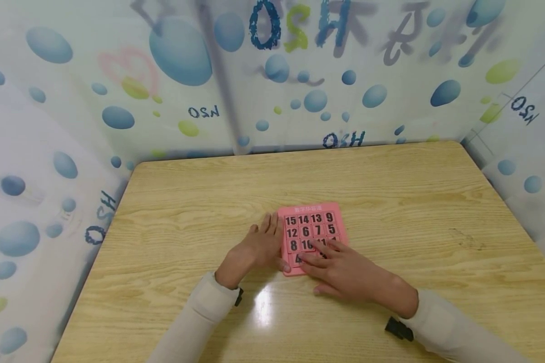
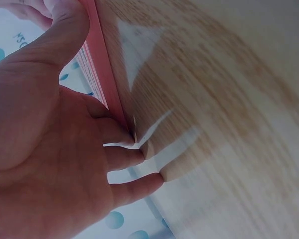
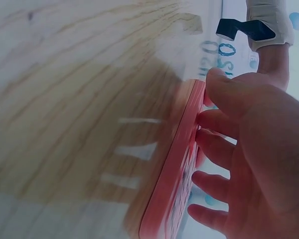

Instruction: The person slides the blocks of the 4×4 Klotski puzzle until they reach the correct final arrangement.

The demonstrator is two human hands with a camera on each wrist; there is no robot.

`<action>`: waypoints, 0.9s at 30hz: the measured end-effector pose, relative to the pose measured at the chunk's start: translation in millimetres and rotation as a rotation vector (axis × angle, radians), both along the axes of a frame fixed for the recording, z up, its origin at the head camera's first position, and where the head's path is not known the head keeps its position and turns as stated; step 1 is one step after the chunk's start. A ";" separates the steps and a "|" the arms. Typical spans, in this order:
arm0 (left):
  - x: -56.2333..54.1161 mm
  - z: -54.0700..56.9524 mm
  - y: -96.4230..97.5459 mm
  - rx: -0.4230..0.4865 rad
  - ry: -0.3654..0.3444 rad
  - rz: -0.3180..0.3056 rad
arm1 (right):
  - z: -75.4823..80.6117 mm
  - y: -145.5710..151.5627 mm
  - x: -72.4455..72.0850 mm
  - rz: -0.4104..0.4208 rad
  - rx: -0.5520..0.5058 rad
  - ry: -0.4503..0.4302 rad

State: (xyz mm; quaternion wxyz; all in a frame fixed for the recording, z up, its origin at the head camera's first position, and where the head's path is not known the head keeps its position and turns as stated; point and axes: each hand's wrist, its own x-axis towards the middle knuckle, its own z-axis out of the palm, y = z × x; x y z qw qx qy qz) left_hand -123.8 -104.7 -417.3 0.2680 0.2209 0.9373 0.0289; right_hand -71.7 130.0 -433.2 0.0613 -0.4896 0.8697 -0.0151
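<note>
Pink number puzzle (image 1: pixel 311 233) on wooden table (image 1: pixel 195 206); left hand (image 1: pixel 262 246) touching its left edge, fingers straight, released; right hand (image 1: pixel 347 272) over lower tiles (image 1: pixel 306 245), fingers loosely spread, released.

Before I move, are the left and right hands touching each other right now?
Apart. The head view shows it: part of the pink number puzzle lies visible between the left hand and the right hand.

Here's the wooden table (image 1: pixel 200 196), light yellow-brown grain streaking across its top, and lying flat on it, the pink number puzzle (image 1: pixel 305 232)! Nearer than the puzzle and to its left, white glare (image 1: pixel 263 305) gleams; well to its right, a faint dark scuff (image 1: pixel 468 238).
</note>
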 end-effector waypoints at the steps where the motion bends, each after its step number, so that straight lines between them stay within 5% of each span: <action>1: 0.0 0.0 0.1 -0.002 0.000 -0.001 | 0.0 -0.5 -0.1 0.002 0.000 0.003; 14: 0.3 -0.6 0.1 -0.017 0.005 -0.013 | 0.1 -3.9 -1.4 0.009 -0.022 0.005; 27: 0.4 0.6 -2.3 0.016 -0.016 -0.007 | 11.5 26.3 -2.1 -0.043 -0.006 0.030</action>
